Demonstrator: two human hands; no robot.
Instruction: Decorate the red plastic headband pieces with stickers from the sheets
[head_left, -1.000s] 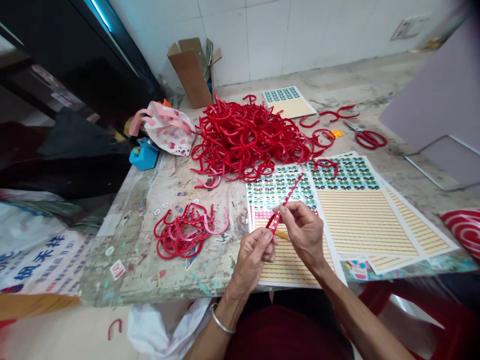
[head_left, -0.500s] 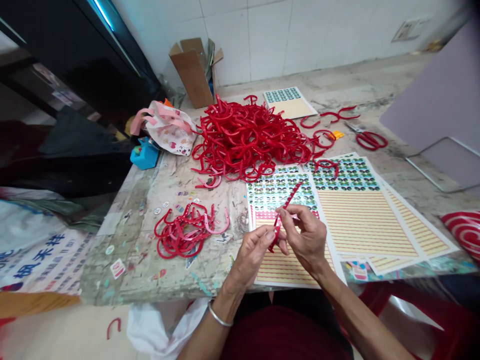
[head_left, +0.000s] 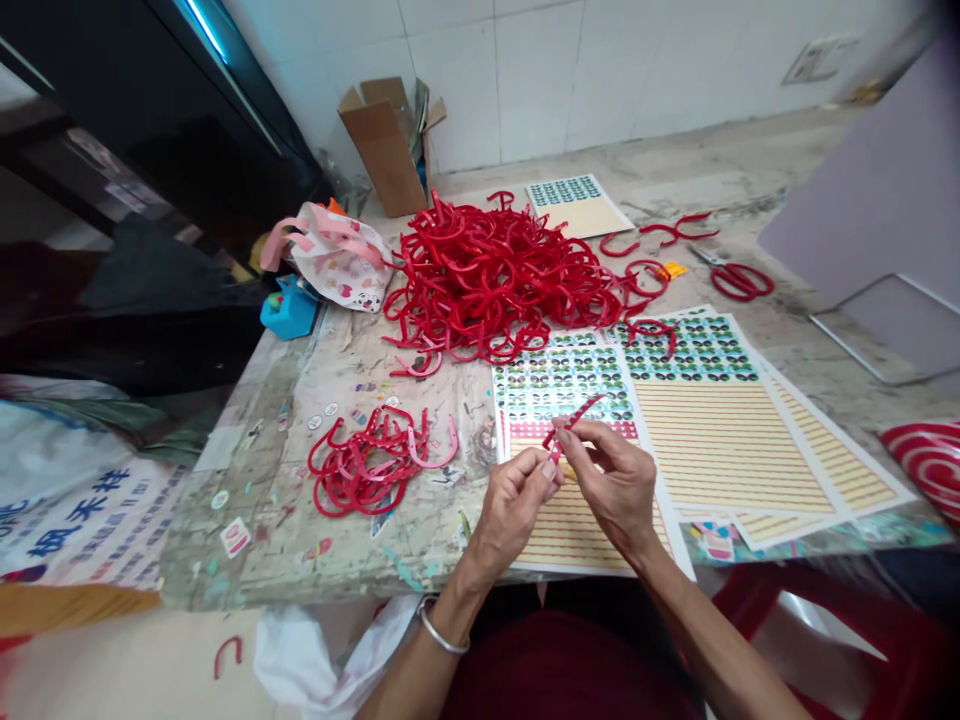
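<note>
- My left hand (head_left: pixel 517 500) and my right hand (head_left: pixel 616 478) meet low in the middle of the frame, both pinched onto one red headband (head_left: pixel 571 420). Its free end pokes up and to the right from between my fingertips.
- The headband hangs just above the nearest sticker sheet (head_left: pixel 559 385), at the band of pink stickers where the patterned rows give way to striped backing.
- Whether a sticker strip is already on the headband I cannot tell; my fingers hide that part.
- Risk, as I judge it: the headband is thin and springy, so if either pinch slackens it could flick out and land in the small heap of headbands (head_left: pixel 371 460) at centre left, getting mixed in.
- If my fingertips press unevenly, a sticker could go on crooked or creased.
- My forearms cross the sheet's lower edge at the table's (head_left: pixel 247 500) rim; a drag there could slide the sheet off.
- The big pile of headbands (head_left: pixel 495 275) sits at upper centre, and the scissors (head_left: pixel 739 278) at upper right, both well apart from my hands.
</note>
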